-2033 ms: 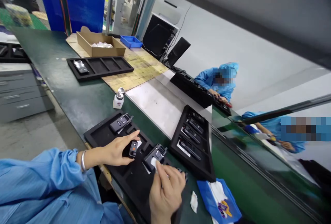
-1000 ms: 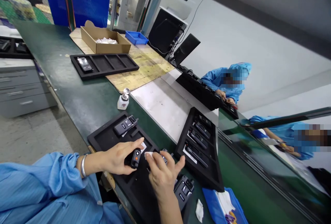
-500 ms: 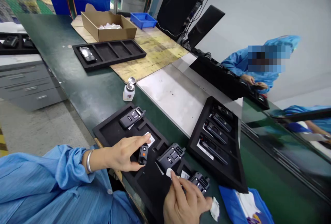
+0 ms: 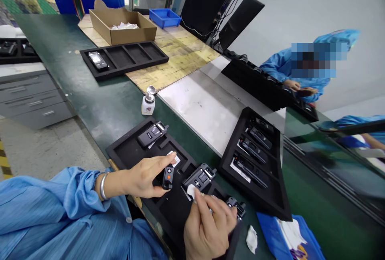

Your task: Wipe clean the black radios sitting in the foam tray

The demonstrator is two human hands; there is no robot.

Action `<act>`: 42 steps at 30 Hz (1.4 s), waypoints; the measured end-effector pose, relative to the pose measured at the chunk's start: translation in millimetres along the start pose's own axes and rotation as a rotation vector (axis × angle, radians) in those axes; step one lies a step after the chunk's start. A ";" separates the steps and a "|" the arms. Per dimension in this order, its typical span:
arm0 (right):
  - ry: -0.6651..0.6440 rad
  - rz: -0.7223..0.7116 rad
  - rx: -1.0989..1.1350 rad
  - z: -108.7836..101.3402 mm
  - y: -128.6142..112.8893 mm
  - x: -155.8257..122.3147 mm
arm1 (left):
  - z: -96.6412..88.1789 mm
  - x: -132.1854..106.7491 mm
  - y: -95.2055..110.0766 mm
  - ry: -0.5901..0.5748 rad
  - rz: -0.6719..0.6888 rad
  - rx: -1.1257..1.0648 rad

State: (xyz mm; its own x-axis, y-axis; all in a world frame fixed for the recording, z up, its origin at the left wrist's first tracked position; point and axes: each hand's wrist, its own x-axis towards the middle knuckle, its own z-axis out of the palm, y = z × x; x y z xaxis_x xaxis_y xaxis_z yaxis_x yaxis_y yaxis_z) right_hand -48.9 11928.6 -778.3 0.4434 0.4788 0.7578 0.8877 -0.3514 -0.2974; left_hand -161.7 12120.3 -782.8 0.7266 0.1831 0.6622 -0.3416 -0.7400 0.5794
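My left hand (image 4: 141, 176) grips a black two-way radio (image 4: 168, 178) between thumb and fingers, its end with an orange button facing me. In my right hand (image 4: 207, 224) a small white wipe (image 4: 191, 190) is pinched, its tip next to another radio (image 4: 200, 179) in the black foam tray (image 4: 173, 216). That tray lies under both hands. Another radio (image 4: 152, 135) rests at its far end, and one more (image 4: 238, 208) sits partly hidden behind my right hand. A white label (image 4: 175, 159) shows beyond my left fingers.
A white dispenser bottle (image 4: 148, 105) stands with its lid up. Right of it, a second foam tray (image 4: 278, 184) holds several radios. A crumpled wipe (image 4: 252, 239) lies near a blue bin (image 4: 270, 232). Further back are another foam tray (image 4: 120, 71) and a cardboard box (image 4: 132, 36). A co-worker (image 4: 279, 67) sits opposite.
My right hand has moved slightly left with the wipe. My left hand keeps its hold on the radio. The view has shifted a little.
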 end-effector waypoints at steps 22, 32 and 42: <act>-0.179 -0.391 0.207 31.0 -7.0 56.2 | -1.8 -0.2 -7.3 -0.040 0.048 0.032; -0.203 -0.400 0.236 30.0 -8.5 63.0 | 0.6 -2.3 -9.7 -0.059 0.002 -0.002; -0.047 -0.171 -0.058 16.7 37.8 62.9 | 6.0 25.7 -12.3 -0.110 -0.231 0.188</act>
State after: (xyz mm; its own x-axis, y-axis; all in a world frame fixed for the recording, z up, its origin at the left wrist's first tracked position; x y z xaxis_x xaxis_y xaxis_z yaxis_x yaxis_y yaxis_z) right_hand 14.6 11958.8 -751.6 0.2934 0.5719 0.7661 0.9425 -0.3073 -0.1315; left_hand -135.2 12130.2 -775.8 0.8360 0.2965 0.4618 -0.0515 -0.7954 0.6039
